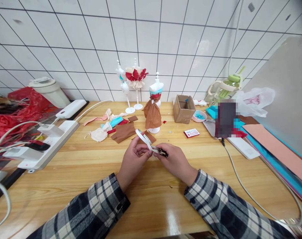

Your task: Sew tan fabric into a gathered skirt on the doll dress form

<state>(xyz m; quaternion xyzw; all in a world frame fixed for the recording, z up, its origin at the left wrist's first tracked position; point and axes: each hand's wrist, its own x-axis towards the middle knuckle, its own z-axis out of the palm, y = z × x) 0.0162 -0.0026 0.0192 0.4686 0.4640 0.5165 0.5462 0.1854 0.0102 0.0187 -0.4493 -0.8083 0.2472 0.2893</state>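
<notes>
My left hand (134, 156) is closed on a roll of white tape (144, 138), held up on edge above the middle of the table. In my right hand (175, 162) is a black utility knife (163, 152), its metal end touching or very close to the tape near my left fingertips. Just beyond my hands stands a small white dress form (156, 87) with a blue and red band and a brown paper skirt (152, 114). Brown paper pieces (124, 132) lie to its left, beside crumpled blue and cream scraps (99, 134).
Two more dress forms (125, 88) stand by the tiled wall. Right of centre are a cardboard box (183, 111), a small bowl (199, 116) and a red-white packet (191, 133). A power strip (50, 146) lies left; a blurred phone (225, 119) and coloured sheets (282, 149) are right.
</notes>
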